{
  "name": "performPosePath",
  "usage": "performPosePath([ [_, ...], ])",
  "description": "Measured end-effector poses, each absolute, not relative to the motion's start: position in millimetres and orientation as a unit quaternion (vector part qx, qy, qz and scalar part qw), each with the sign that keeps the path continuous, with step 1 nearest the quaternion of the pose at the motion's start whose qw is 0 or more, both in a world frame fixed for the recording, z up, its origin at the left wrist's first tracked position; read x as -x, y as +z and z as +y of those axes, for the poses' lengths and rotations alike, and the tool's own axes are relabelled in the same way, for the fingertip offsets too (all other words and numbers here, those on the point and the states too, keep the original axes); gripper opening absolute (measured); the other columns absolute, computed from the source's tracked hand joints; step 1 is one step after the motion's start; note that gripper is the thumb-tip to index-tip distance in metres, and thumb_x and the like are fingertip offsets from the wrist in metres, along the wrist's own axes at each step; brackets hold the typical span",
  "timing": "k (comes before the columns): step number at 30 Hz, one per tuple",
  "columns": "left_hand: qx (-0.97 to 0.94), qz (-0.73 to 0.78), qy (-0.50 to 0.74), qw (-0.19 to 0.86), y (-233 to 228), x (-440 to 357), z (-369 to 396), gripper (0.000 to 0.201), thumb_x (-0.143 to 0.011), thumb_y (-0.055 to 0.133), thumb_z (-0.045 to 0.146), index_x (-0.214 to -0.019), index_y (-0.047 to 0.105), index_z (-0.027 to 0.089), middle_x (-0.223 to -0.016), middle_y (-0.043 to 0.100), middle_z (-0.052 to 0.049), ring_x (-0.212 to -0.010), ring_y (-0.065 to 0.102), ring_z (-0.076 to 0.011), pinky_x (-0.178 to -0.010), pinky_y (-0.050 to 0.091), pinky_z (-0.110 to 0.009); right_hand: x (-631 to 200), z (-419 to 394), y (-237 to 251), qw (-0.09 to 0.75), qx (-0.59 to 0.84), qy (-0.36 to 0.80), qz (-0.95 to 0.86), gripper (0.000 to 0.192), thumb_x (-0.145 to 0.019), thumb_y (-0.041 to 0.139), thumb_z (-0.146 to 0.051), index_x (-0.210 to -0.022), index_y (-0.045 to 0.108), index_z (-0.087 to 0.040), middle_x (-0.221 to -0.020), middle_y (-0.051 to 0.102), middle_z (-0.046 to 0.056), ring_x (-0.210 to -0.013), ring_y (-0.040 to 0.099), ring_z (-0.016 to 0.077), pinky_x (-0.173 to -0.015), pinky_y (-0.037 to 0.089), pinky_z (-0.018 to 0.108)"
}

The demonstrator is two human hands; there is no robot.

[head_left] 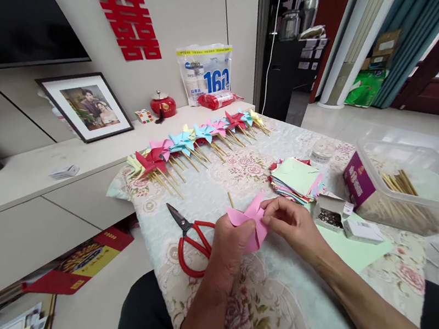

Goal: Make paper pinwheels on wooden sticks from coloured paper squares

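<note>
Head view: a pink pinwheel (251, 237) is clamped in the left hand (228, 245) and its edge pinched by the right hand (296, 223), over the flowered tablecloth (284, 293); beyond, "160" can be read on a plastic bag (207, 72), 囍 on a red cut-out (130, 20).

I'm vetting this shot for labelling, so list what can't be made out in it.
All in the head view:
Left hand: most fingers, hidden behind the pink pinwheel.
Stick: all but its tip, hidden by the pinwheel and left hand.
Right hand: whether its fingertips pinch anything small; too small to tell.
Scissors: part of one handle, hidden by the left hand.
TV: its top, cut off by the upper edge.
</note>
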State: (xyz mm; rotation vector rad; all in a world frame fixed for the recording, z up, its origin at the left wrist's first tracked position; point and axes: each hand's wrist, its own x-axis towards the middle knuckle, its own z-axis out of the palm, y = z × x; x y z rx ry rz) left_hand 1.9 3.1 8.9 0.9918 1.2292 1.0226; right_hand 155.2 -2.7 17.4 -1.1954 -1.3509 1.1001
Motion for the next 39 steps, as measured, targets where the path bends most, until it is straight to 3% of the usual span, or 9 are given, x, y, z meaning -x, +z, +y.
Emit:
performPosePath([
  [2, -0.427, 0.526, 0.436, 0.593, 12.5, -2.5, 1.9, 0.018, -0.062, 0.064, 0.032, -0.062, 0.054, 0.017, -0.054, 0.046, 0.004, -0.053, 0.038, -0.0108, -0.050, 0.030, -0.024, -156.1, -1.2, 17.9, 0.509, 0.504, 0.486, -0.500, 0.019, -0.069, 0.075, -0.033, -0.076, 0.064, -0.019, -0.099, 0.069, 0.009, -0.084, 0.064, 0.0215, -0.075, 0.048, 0.034],
  [5, -0.442, 0.532, 0.428, 0.582, 15.7, -3.0, 1.2, 0.018, -0.063, 0.064, 0.032, -0.061, 0.053, 0.017, -0.054, 0.047, 0.003, -0.053, 0.038, -0.0112, -0.050, 0.030, -0.024, -156.5, 0.6, 18.1, 0.515, 0.500, 0.533, -0.448, 0.044, -0.065, 0.079, -0.034, -0.104, 0.064, -0.019, -0.090, 0.069, 0.005, -0.077, 0.064, 0.0199, -0.070, 0.048, 0.033],
  [8, -0.470, 0.542, 0.421, 0.555, 16.7, -3.0, 1.5, 0.017, -0.062, 0.064, 0.030, -0.059, 0.054, 0.017, -0.054, 0.047, 0.003, -0.054, 0.039, -0.0117, -0.049, 0.030, -0.024, -155.1, 0.6, 17.9, 0.493, 0.486, 0.556, -0.460, 0.070, -0.068, 0.076, -0.030, -0.132, 0.051, -0.017, -0.079, 0.065, -0.001, -0.068, 0.060, 0.0167, -0.063, 0.043, 0.030],
  [11, -0.485, 0.547, 0.414, 0.542, 16.0, -3.0, 2.2, 0.014, -0.061, 0.065, 0.027, -0.060, 0.056, 0.017, -0.053, 0.048, 0.003, -0.055, 0.041, -0.0123, -0.048, 0.031, -0.023, -153.2, -0.6, 16.8, 0.466, 0.480, 0.560, -0.488, 0.081, -0.069, 0.071, -0.024, -0.143, 0.042, -0.014, -0.069, 0.057, -0.007, -0.061, 0.054, 0.0144, -0.059, 0.038, 0.028],
  [16, -0.475, 0.559, 0.412, 0.541, 14.1, -3.5, 2.8, 0.011, -0.059, 0.066, 0.025, -0.062, 0.060, 0.016, -0.054, 0.051, 0.003, -0.054, 0.043, -0.0128, -0.047, 0.032, -0.023, -151.2, -1.0, 14.9, 0.465, 0.484, 0.568, -0.475, 0.090, -0.064, 0.069, -0.021, -0.147, 0.036, -0.014, -0.066, 0.054, -0.009, -0.058, 0.049, 0.0131, -0.056, 0.034, 0.027],
  [25, -0.471, 0.544, 0.405, 0.564, 16.9, -4.5, 1.7, 0.013, -0.059, 0.065, 0.027, -0.064, 0.059, 0.016, -0.055, 0.050, 0.003, -0.054, 0.043, -0.0126, -0.049, 0.033, -0.024, -151.5, -0.6, 15.3, 0.459, 0.493, 0.556, -0.486, 0.089, -0.064, 0.066, -0.020, -0.147, 0.036, -0.011, -0.061, 0.047, -0.011, -0.054, 0.041, 0.0111, -0.055, 0.029, 0.025],
  [39, -0.461, 0.510, 0.411, 0.598, 12.9, -2.9, 0.9, 0.020, -0.061, 0.071, 0.032, -0.065, 0.063, 0.014, -0.058, 0.057, 0.000, -0.055, 0.045, -0.0131, -0.050, 0.034, -0.024, -152.9, -1.0, 13.8, 0.470, 0.464, 0.555, -0.506, 0.078, -0.068, 0.068, -0.020, -0.142, 0.042, -0.013, -0.064, 0.047, -0.011, -0.055, 0.044, 0.0107, -0.056, 0.033, 0.025],
])
